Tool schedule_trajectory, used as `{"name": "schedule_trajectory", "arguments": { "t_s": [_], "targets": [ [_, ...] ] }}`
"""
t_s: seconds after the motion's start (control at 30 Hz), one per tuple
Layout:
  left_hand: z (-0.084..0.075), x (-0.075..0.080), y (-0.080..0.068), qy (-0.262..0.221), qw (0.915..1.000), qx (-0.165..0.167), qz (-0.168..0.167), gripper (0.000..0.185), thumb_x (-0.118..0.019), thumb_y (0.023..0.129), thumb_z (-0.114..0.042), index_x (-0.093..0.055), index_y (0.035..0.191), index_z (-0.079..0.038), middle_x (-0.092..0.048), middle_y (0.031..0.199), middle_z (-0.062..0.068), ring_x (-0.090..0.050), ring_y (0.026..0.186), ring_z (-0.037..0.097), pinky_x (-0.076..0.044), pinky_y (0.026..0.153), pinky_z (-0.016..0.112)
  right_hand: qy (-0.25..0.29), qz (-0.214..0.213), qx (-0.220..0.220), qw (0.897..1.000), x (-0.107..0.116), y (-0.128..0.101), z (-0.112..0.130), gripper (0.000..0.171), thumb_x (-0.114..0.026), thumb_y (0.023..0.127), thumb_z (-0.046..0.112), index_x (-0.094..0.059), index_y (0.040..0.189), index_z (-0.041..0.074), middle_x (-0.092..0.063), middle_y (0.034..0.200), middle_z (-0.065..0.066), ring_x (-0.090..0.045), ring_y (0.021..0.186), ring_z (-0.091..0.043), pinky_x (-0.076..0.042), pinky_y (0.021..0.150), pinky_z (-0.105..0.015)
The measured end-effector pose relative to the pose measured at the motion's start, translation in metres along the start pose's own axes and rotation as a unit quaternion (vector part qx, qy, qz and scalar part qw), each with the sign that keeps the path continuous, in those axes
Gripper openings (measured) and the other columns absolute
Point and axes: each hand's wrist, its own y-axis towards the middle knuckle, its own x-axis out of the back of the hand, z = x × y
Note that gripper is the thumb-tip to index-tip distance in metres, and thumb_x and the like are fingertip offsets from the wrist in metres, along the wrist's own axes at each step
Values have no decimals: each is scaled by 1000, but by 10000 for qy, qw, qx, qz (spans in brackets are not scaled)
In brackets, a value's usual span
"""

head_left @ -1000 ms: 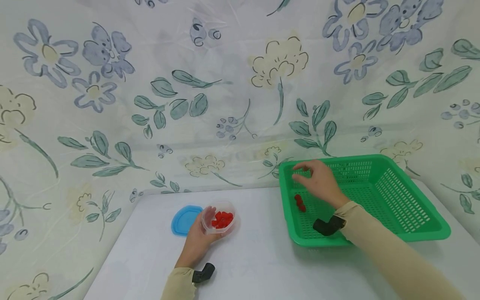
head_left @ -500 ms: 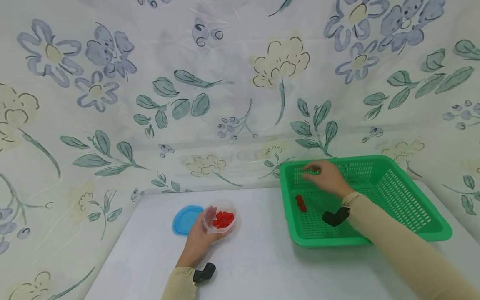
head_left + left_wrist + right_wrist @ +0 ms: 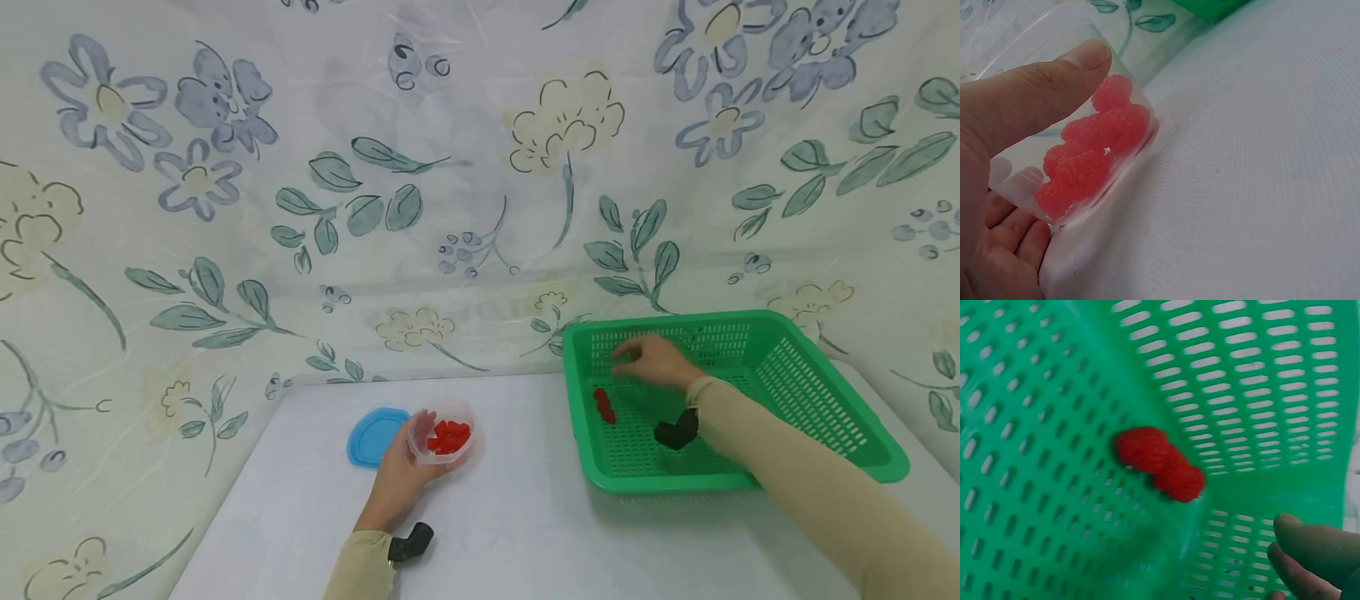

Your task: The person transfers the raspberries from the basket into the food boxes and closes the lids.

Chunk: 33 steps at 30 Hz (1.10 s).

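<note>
My left hand [image 3: 401, 479] grips a clear plastic container [image 3: 1029, 37], which tilts on the white cloth. Several red raspberries [image 3: 1085, 156] lie inside it, and my thumb [image 3: 1041, 94] presses across its side. My right hand [image 3: 660, 362] hovers inside the green basket [image 3: 675, 483], near its back left corner. Its thumb and fingers are bent loosely, with nothing seen between them. Below that hand, a short row of raspberries [image 3: 1160, 462] lies on the basket floor beside the left wall.
A blue lid [image 3: 369, 440] lies flat on the white tabletop [image 3: 517, 517], partly behind my left hand. A flowered cloth [image 3: 480, 208] hangs as a wall behind the table. The basket's slotted walls slope outward and rise around my right hand.
My right hand has moved a little to the right and lower within the basket. My left hand keeps its hold on the container. The raspberries in both places look unchanged.
</note>
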Motion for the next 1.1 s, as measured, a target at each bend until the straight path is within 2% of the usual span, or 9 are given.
{"name": "schedule_trajectory", "arguments": {
  "t_s": [0.13,0.27,0.57,0.77,1.1],
  "targets": [
    [1,0,0,18,10000,7,17,92,-87,78,-13,-34,154,-18,-46,153,3,-35,144,30,-42,109,52,-9,362,6,9993,-6,2,2,35,-68,94,17,-67,118,-8,-68,108,-22,-65,89,-33,-55,75,-46],
    [1,0,0,20,10000,23,6,93,-87,78,-13,-34,154,-19,-46,153,3,-35,144,30,-43,109,52,-64,512,-42,9987,-14,4,5,30,-69,93,17,-71,111,-6,-69,110,-22,-66,90,-33,-56,76,-46],
    [0,1,-1,11,10000,17,3,92,-87,78,-13,-35,153,-21,-47,152,2,-36,143,30,-44,108,52,-173,660,-429,9968,-25,10,5,31,-73,91,24,-74,106,-3,-69,114,-20,-65,100,-34,-56,84,-46],
    [1,1,-1,9,10000,-8,6,91,-87,78,-13,-36,153,-20,-47,152,2,-36,143,30,-44,108,52,-369,759,-659,9943,-31,13,5,32,-73,91,26,-74,106,-2,-71,108,-16,-67,95,-30,-56,82,-44],
    [2,1,-1,-14,10000,-50,11,92,-87,78,-13,-35,154,-19,-47,152,3,-37,143,30,-45,107,52,-481,745,-577,9944,-35,16,8,30,-72,90,22,-74,104,-4,-72,105,-16,-67,97,-31,-56,84,-45]
  ]
}}
